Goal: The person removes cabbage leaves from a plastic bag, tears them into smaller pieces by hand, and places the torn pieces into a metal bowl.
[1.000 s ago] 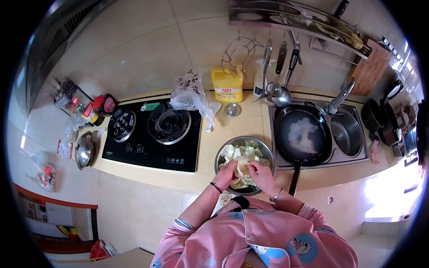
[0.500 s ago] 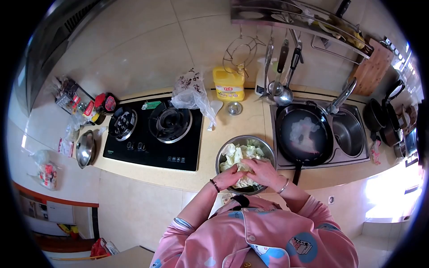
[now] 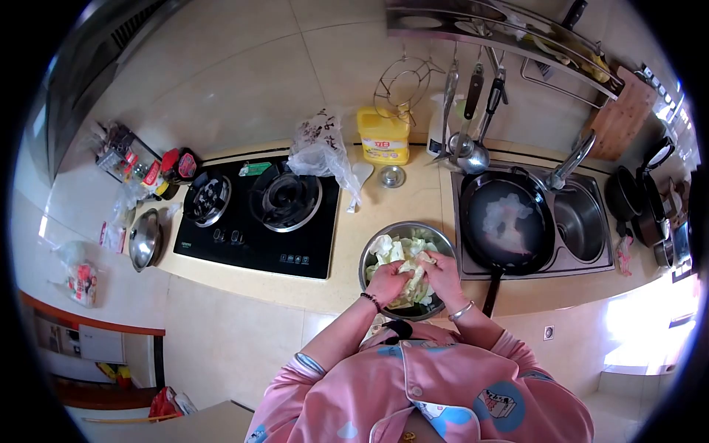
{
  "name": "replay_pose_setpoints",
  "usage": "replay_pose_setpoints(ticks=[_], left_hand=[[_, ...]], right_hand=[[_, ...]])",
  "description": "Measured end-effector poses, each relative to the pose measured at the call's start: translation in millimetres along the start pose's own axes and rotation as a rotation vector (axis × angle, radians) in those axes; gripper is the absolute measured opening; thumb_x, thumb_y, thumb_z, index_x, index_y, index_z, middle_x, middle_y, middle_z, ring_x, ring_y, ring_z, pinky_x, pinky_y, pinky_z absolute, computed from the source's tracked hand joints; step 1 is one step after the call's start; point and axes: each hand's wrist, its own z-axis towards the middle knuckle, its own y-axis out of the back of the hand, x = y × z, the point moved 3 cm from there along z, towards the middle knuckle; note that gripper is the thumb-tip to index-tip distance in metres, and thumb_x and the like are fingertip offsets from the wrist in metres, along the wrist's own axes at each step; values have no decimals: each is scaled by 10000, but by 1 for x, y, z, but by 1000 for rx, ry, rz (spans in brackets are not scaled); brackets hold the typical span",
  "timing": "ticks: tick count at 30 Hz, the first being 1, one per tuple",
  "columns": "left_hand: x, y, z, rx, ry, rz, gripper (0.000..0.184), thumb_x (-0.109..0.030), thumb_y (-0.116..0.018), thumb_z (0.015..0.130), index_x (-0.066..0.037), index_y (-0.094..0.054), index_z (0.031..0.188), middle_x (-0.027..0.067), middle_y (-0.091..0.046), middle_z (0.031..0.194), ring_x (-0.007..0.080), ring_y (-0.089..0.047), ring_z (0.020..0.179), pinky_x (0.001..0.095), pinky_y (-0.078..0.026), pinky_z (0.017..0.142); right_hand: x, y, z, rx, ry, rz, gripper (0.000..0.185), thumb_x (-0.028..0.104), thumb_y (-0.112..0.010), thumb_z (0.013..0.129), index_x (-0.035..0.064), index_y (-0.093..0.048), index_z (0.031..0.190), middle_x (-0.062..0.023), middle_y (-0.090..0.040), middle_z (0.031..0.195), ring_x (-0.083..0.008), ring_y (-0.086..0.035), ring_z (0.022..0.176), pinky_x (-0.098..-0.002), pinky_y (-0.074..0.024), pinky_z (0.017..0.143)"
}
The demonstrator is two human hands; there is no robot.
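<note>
A steel bowl (image 3: pixel 441 237) at the counter's front edge holds torn pale-green cabbage leaves (image 3: pixel 395 249). My left hand (image 3: pixel 388 283), with a dark beaded bracelet at the wrist, is closed on cabbage at the left of the bowl. Facing it, my right hand (image 3: pixel 443 280) grips cabbage on the right side, a silver bangle on its wrist. Both sets of fingertips are partly hidden among the leaves.
Right of the bowl, a black frying pan (image 3: pixel 509 258) with cloudy liquid rests over the sink (image 3: pixel 577 221). A black gas stove (image 3: pixel 255 255) lies to the left. Behind stand a yellow jug (image 3: pixel 383 133) and a plastic bag (image 3: pixel 317 148); utensils (image 3: pixel 473 96) hang above.
My hands have moved apart: the right one shifted to the right and the left slightly right and up. The leaves between them now show more. The view has shifted slightly.
</note>
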Motion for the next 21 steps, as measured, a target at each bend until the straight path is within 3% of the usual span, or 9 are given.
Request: replay_pose_setpoints(ticks=[2, 6, 8, 9, 11, 13, 15, 17, 21], left_hand=[[-7, -1, -3, -4, 190, -170, 338, -166, -607, 809, -1, -571, 1102, 63, -648, 774, 110, -588, 714, 256, -475, 637], [0, -1, 0, -25, 148, -182, 314, -172, -601, 818, -19, -579, 1092, 25, -609, 674, 84, -545, 576, 238, -437, 496], [20, 4, 11, -215, -211, 315, 277, -171, -590, 833, -56, -582, 1085, -11, -548, 616, 57, -488, 507, 213, -380, 420], [29, 4, 11, -215, -213, 315, 277, -171, -590, 833, -56, -582, 1085, -11, -548, 616, 57, -488, 507, 213, -380, 420], [50, 13, 7, -205, 60, -228, 296, -176, -579, 832, -48, -568, 1099, 7, -558, 648, 87, -513, 518, 234, -419, 442], [30, 18, -7, -111, 95, -326, 355, -195, -579, 838, -33, -510, 1147, 28, -573, 683, 97, -513, 526, 237, -420, 450], [22, 14, -4, -185, 15, -348, 378, -213, -574, 841, -17, -482, 1150, 29, -574, 678, 102, -494, 493, 236, -409, 437], [17, 14, -1, -195, -13, -264, 439, -228, -561, 844, 5, -442, 1197, 35, -573, 674, 108, -501, 486, 241, -412, 429], [23, 9, -1, -88, -37, -55, 331, -197, -520, 876, -37, -469, 1161, 17, -577, 771, 78, -524, 565, 214, -429, 452]], right_hand=[[-10, -2, 2, -7, -236, 295, 141, 135, -586, 844, 8, -629, 888, 29, -531, 614, -17, -423, 480, -149, -323, 439], [-12, -1, 1, -68, -306, 417, 107, 70, -596, 807, 11, -632, 888, 15, -558, 623, -54, -453, 482, -199, -370, 446], [11, 16, 1, -294, 163, -395, 148, -3, -595, 753, 2, -625, 898, -17, -606, 663, -89, -521, 532, -243, -441, 500], [-32, 37, 23, -319, 71, -286, 227, -54, -580, 709, -4, -617, 926, -57, -640, 712, -112, -577, 607, -265, -485, 570], [-25, 65, 35, -233, -26, -330, 218, -57, -571, 713, -7, -623, 919, -79, -648, 729, -98, -592, 651, -243, -491, 605], [-24, 53, 28, -74, 42, -285, 250, 30, -597, 746, -7, -601, 993, -120, -639, 745, -139, -603, 606, -277, -491, 567], [-3, 18, 8, 333, -135, 123, 333, 163, -621, 803, 13, -551, 1092, -76, -624, 769, -117, -598, 611, -267, -483, 567], [10, 3, -5, 445, -214, 110, 418, 283, -610, 833, 38, -506, 1156, -50, -612, 796, -100, -595, 618, -261, -481, 569], [5, -12, -7, 229, -34, -194, 402, 336, -600, 833, 12, -534, 1063, -153, -620, 781, -204, -621, 604, -305, -475, 544]])
